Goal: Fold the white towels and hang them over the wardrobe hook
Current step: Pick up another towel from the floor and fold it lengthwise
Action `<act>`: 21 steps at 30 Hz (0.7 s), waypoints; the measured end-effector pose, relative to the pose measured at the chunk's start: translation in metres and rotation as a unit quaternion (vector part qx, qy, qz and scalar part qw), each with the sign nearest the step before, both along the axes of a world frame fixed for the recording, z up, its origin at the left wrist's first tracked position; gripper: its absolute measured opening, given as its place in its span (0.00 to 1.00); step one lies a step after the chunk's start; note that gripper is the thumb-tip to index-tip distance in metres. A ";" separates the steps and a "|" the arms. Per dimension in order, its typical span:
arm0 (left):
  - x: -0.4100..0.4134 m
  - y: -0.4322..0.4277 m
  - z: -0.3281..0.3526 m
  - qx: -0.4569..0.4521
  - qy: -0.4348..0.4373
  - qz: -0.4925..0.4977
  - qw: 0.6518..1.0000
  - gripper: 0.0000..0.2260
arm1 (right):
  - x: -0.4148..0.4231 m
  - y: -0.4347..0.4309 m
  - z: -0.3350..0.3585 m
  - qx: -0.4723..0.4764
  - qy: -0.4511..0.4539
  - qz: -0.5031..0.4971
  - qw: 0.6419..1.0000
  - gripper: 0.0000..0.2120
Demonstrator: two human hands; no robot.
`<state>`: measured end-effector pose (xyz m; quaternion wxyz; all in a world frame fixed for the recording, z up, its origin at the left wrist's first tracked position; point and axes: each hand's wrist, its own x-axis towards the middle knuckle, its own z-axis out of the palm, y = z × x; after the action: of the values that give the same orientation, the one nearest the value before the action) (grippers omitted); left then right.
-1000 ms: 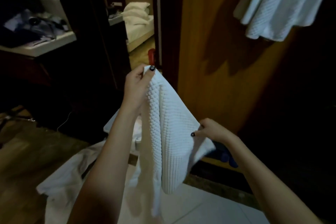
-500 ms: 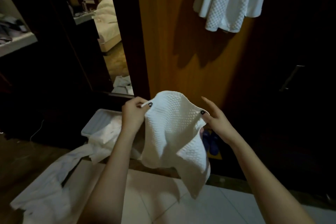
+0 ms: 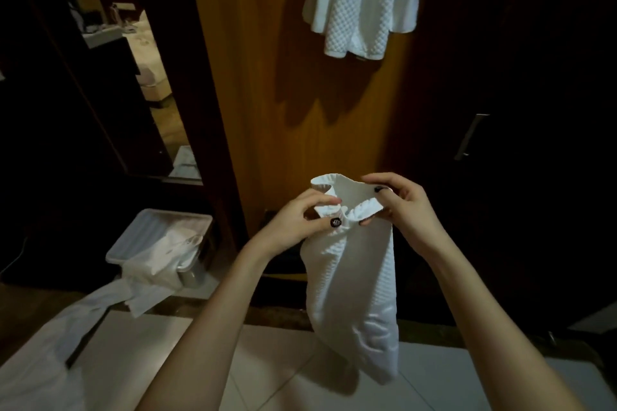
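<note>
Hidden and cropped areas
The top edge crops the hanging towels (image 3: 362,0), so their support is out of view. Fingers of the left hand (image 3: 293,227) and right hand (image 3: 407,210) cover parts of the top hem of the held towel (image 3: 354,294). The floor cloth (image 3: 40,360) is cropped bottom-left.

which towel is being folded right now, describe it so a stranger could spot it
Find the orange-brown wardrobe panel in the middle, with hung towels high on it. Below them, the left hand and right hand pinch the bunched top edge of a waffle towel. It alone is held in the air; the others hang up or lie by the floor bin.
</note>
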<state>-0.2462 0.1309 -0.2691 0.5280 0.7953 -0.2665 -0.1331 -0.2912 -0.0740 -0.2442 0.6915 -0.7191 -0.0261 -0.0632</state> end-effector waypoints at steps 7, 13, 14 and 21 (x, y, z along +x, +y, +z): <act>-0.003 -0.047 0.025 0.044 -0.002 -0.122 0.992 0.11 | -0.019 -0.037 0.019 -0.021 -0.007 -0.014 1.000 0.17; 0.002 -0.064 0.037 0.071 -0.008 -0.136 0.988 0.09 | -0.027 -0.059 0.028 -0.057 -0.008 -0.055 0.997 0.16; 0.004 -0.065 0.036 0.070 -0.002 -0.135 0.988 0.09 | -0.028 -0.062 0.029 -0.057 -0.008 -0.066 0.996 0.16; 0.015 -0.056 0.026 -0.024 0.045 -0.094 0.994 0.16 | -0.030 -0.083 0.034 -0.082 0.005 -0.113 0.990 0.13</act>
<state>-0.2312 0.0748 -0.2434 0.5436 0.7471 -0.3190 -0.2111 -0.3208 -0.1573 -0.2099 0.6191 -0.7718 0.0535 -0.1346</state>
